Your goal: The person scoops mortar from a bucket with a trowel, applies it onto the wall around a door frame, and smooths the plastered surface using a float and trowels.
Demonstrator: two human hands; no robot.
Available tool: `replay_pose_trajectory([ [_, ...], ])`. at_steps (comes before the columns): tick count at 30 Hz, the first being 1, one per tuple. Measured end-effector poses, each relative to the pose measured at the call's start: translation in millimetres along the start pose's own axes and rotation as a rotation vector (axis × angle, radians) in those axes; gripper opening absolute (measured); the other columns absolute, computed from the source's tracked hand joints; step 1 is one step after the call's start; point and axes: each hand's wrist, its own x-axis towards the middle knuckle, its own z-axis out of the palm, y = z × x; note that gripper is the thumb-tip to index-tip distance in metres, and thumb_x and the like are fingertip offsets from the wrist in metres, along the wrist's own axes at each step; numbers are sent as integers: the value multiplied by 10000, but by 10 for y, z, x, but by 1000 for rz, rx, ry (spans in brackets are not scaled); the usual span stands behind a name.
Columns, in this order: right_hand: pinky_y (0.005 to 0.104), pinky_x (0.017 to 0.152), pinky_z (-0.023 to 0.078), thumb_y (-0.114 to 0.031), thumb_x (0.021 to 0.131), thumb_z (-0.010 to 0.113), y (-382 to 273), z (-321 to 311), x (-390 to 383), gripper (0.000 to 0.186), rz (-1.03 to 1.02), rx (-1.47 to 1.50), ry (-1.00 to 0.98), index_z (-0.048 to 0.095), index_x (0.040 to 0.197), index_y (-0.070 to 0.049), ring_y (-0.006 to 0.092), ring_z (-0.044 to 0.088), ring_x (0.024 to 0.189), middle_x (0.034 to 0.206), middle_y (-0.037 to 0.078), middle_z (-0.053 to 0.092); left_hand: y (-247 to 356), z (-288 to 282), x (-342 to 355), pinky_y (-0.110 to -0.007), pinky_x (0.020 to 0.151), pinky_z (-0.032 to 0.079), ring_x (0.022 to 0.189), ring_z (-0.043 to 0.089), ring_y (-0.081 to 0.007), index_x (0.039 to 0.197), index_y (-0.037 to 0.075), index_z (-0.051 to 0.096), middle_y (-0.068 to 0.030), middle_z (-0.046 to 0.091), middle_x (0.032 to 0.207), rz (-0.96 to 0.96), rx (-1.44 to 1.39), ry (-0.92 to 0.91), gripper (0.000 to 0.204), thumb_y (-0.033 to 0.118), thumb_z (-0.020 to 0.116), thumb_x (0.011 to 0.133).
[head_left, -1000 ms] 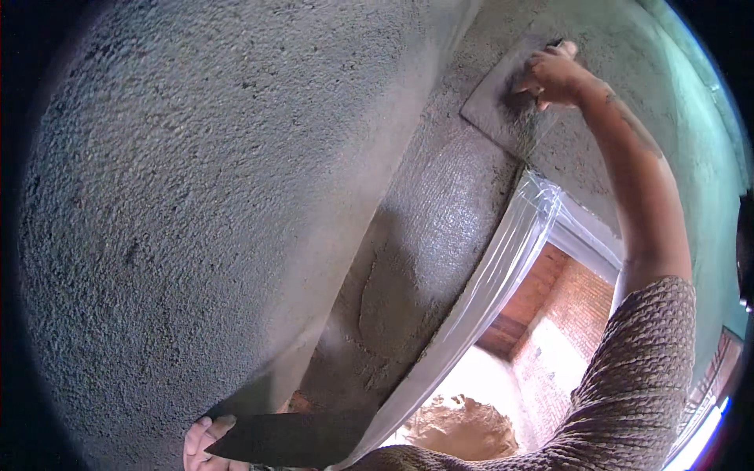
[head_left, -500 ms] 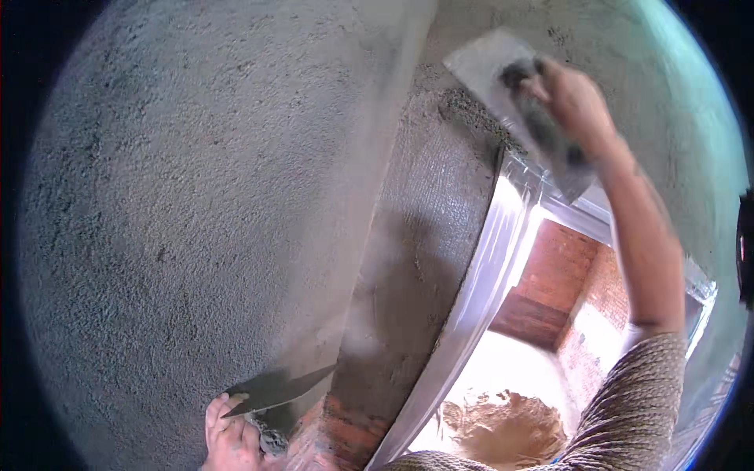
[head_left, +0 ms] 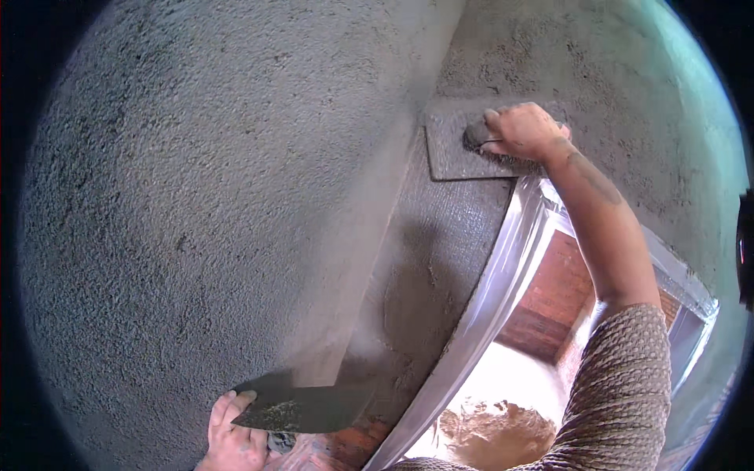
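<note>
My right hand [head_left: 525, 132] is closed around the dark handle of a flat rectangular plastering trowel [head_left: 449, 155]. The tool's face lies against the wet grey mortar above the top corner of the window opening. Low on the left, my left hand [head_left: 229, 433] grips a dark, broad-bladed trowel [head_left: 318, 410]; its handle is mostly hidden by the fingers. Some mortar clings to this blade, which is held out to the right, in front of the lower end of a long pale strip [head_left: 334, 334]. Smoothed wet mortar [head_left: 420, 275] covers the narrow face between strip and window.
Rough grey render [head_left: 188, 204] fills the wall on the left. A window frame [head_left: 479, 314] wrapped in clear plastic film stands at the right, close to my right arm. Beyond it show a red brick wall [head_left: 542, 306] and a sand heap [head_left: 495, 432]. Bare brick [head_left: 361, 441] shows below the mortar.
My right hand has brought its plastering trowel down and left, from tilted to nearly level on the mortar. The left-hand trowel has turned so more of its blade face shows.
</note>
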Motion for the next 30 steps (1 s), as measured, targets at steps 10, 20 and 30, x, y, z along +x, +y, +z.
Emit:
replay_pose_trajectory([
  [10, 399, 664, 514, -422, 785, 649, 149, 166, 311, 377, 23, -97, -11, 572, 925, -80, 310, 646, 717, 812, 101, 668, -224, 85, -167, -555, 900, 374, 938, 558, -359, 857, 43, 628, -216, 597, 976, 79, 27, -88, 390, 410, 597, 729],
  [20, 431, 665, 510, -382, 802, 648, 997, 169, 77, 335, 419, -59, 121, 566, 979, -110, 327, 644, 743, 857, 113, 671, -203, 119, -178, -553, 905, 364, 940, 551, -365, 848, 31, 614, -209, 599, 959, 55, 22, -81, 399, 402, 616, 701],
  [30, 428, 678, 502, -422, 818, 620, 861, 203, -236, 368, 477, 62, 214, 582, 942, -77, 342, 643, 762, 845, 133, 669, -148, 146, -164, -550, 911, 354, 943, 543, -371, 838, 18, 601, -203, 601, 941, 19, 37, -71, 411, 393, 636, 673],
])
